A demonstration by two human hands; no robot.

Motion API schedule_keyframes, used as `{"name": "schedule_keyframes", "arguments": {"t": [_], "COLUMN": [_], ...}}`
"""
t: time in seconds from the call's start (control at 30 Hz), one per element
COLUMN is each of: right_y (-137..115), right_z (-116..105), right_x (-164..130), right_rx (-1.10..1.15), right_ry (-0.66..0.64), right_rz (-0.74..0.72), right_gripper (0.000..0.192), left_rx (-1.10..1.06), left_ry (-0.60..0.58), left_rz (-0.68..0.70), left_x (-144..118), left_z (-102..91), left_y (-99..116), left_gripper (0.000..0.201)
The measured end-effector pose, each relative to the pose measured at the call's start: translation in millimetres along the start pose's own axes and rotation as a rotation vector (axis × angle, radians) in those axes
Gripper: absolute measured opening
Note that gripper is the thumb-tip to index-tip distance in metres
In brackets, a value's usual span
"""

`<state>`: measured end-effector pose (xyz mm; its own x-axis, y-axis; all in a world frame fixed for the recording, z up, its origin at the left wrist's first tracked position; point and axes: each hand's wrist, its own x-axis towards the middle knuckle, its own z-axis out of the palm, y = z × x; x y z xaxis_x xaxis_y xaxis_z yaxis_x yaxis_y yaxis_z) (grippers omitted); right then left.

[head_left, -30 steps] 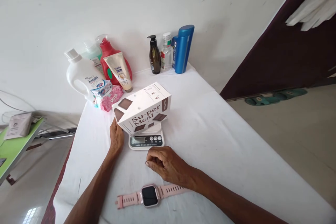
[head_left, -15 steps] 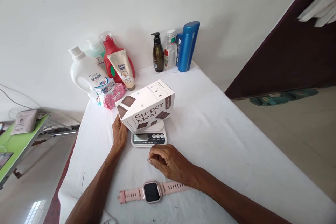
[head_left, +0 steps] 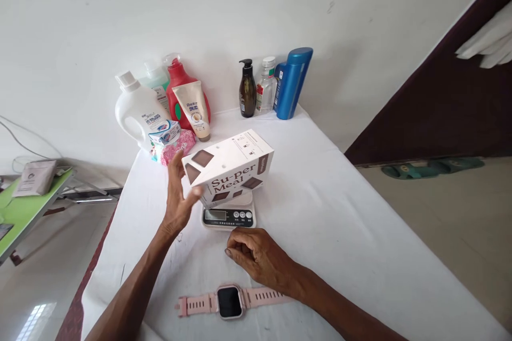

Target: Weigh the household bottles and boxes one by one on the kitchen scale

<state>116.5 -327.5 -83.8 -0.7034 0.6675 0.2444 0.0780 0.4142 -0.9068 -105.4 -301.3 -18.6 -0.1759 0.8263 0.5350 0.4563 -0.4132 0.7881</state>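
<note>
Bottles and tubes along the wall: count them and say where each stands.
7. Left group: white jug, pale green bottle, red bottle, cream tube. Right group: brown pump bottle, clear bottle, blue bottle. Others may hide behind.

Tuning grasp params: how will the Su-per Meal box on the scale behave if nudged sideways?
The Su-per Meal box overhangs the small scale, so it probably tips or slides off easily. Its flat cardboard faces look stiff, likely light. The left hand is open beside it.

The left hand (head_left: 178,197) is raised with its fingers spread and slightly blurred, the forearm stretched forward from the lower left. The right hand (head_left: 258,256) is laid palm down, its fingers curled loosely under, the forearm angled in from the lower right.
</note>
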Motion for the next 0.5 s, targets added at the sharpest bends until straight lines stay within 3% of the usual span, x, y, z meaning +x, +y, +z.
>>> {"name": "schedule_keyframes", "arguments": {"t": [0.1, 0.17, 0.3, 0.4, 0.5], "right_y": [-3, -3, 0, 2, 4], "right_z": [0, 0, 0, 1, 2], "right_x": [0, -1, -1, -1, -1], "right_rx": [-0.008, -0.02, -0.035, -0.023, -0.009], "right_ry": [-0.027, -0.04, -0.057, -0.077, -0.093], "right_rz": [0.038, 0.055, 0.067, 0.086, 0.083], "right_gripper": [0.021, 0.022, 0.025, 0.028, 0.029], "left_rx": [0.01, -0.04, -0.123, -0.121, 0.024], "left_ry": [-0.141, -0.127, 0.032, 0.193, 0.457], "left_rz": [-0.102, -0.177, -0.265, -0.268, -0.251], "left_x": [8, 9, 1, -11, -21], "left_z": [3.1, 5.3, -8.5, -41.2, -82.2], "left_y": [17, 23, 30, 35, 30], "left_gripper": [0.088, 0.073, 0.06, 0.061, 0.067]}}
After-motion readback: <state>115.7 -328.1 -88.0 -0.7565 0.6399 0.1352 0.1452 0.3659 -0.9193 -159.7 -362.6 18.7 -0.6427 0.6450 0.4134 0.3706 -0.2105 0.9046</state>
